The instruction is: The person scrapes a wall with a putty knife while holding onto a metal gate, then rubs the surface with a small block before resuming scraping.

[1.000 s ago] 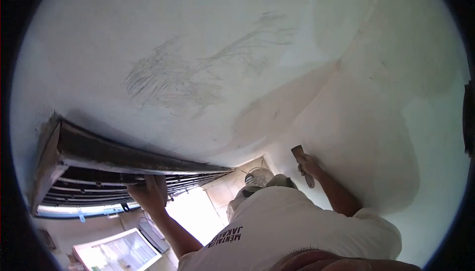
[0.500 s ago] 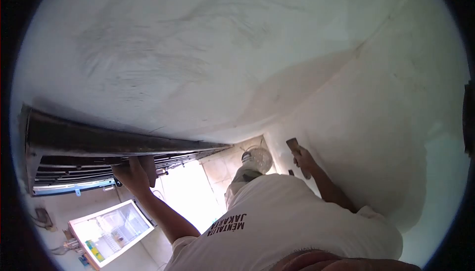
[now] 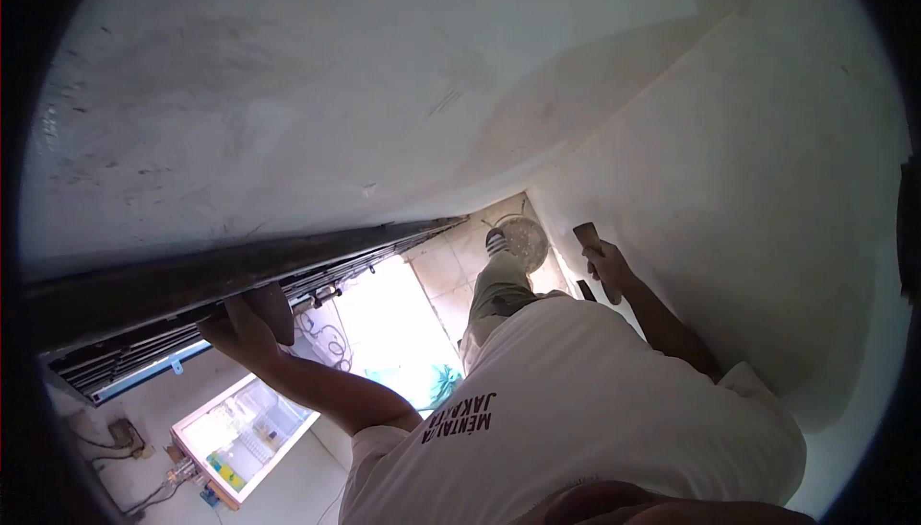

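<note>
My left hand is closed over the lower edge of a dark metal frame above a barred window grille. My right hand grips a wooden-handled tool, held close to the pale plastered wall on the right; the tool's blade is hidden behind the hand. My white shirt with dark lettering fills the lower middle. One trouser leg and shoe show far below.
A round fan stands on the tiled floor far beneath me. An open fridge with lit shelves sits at lower left, cables beside it. A scuffed white wall spans the upper left and meets the right wall in a corner.
The view has swung down and left, so the frame now runs lower and longer across the picture. My left hand stays on the frame. My right hand with the tool has risen slightly along the wall.
</note>
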The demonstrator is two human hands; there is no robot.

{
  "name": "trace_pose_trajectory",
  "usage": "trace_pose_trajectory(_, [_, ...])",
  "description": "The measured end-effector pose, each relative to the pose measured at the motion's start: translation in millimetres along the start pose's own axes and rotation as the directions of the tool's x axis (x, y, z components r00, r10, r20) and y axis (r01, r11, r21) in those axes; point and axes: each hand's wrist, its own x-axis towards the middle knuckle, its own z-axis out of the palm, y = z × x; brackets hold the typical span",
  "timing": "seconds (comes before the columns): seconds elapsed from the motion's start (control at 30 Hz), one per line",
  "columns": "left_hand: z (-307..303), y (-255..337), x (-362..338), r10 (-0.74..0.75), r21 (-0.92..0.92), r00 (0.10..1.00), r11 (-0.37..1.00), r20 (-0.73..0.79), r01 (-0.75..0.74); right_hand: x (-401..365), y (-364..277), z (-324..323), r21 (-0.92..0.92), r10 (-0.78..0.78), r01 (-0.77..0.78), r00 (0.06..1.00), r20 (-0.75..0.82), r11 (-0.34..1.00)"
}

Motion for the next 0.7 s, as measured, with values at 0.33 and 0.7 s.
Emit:
trace_pose_trajectory(0.33, [9.7, 3.3, -0.4, 0.057, 0.195, 0.994, 0.980, -0.089, -0.038, 31.4, 127.1, 12.8, 0.024, 0.280, -0.285, 0.952, 0.121, 0.958])
trace_pose_trajectory(0.7, [26.0, -35.6, -8.9, 0.241, 0.405, 0.969, 0.892, -0.052, -0.200, 179.5, 322.1, 30.6, -0.255, 0.050, -0.007, 0.986, 0.162, 0.967])
